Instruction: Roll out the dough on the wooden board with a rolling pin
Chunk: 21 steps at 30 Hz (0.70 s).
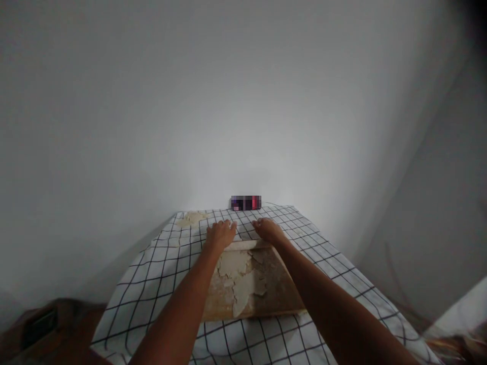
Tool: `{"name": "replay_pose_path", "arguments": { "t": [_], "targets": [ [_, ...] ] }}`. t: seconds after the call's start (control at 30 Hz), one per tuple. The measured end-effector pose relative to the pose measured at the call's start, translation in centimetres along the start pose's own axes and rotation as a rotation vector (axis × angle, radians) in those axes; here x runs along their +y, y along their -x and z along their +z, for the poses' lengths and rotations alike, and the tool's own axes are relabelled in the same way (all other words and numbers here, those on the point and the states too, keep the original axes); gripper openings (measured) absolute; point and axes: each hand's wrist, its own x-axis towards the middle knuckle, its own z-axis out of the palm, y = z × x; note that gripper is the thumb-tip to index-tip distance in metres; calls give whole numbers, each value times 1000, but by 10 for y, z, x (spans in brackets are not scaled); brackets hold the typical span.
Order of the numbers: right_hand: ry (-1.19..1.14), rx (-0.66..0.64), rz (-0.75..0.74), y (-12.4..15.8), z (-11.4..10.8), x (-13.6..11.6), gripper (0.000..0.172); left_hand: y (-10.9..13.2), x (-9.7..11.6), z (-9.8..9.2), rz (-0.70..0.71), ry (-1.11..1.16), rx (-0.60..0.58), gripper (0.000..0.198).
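A sheet of pale dough (228, 268), cracked and torn along its edges, lies flat on a brown wooden board (281, 286). A pale strip (249, 245) crosses the board's far end; whether it is a rolling pin or the board's rim I cannot tell. My left hand (221, 233) is just past that end, palm down, with its fingers bent and apart. Level with it on the other side is my right hand (268, 229), its fingers loosely bent. Nothing shows in either hand. My forearms reach over the board's two sides and hide parts of them.
A white tablecloth with a dark grid (152, 276) covers the table. Toward the back left lies another patch of pale dough (192, 219). A dark object with a red part (246, 203), blurred out, stands against the white wall (243, 111). Brown furniture (45, 324) is at lower left.
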Motion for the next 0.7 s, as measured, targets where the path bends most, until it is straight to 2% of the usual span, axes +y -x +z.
{"name": "replay_pose_path", "arguments": {
  "t": [0.17,0.33,0.53,0.63,0.7],
  "targets": [
    [-15,-12,29,-6,0,-1,56,-9,-3,3,2,-29,4,61],
    [27,-18,19,2,1,-1,53,-3,-3,2,41,-46,-27,56],
    [75,-72,20,26,-4,-4,51,23,1,-1,60,-94,16,53],
    [108,-72,6,45,-9,-6,53,41,1,-1,56,-108,57,48],
    [163,-63,-35,62,-12,-7,51,55,0,-1,106,-78,102,44]
  ]
}}
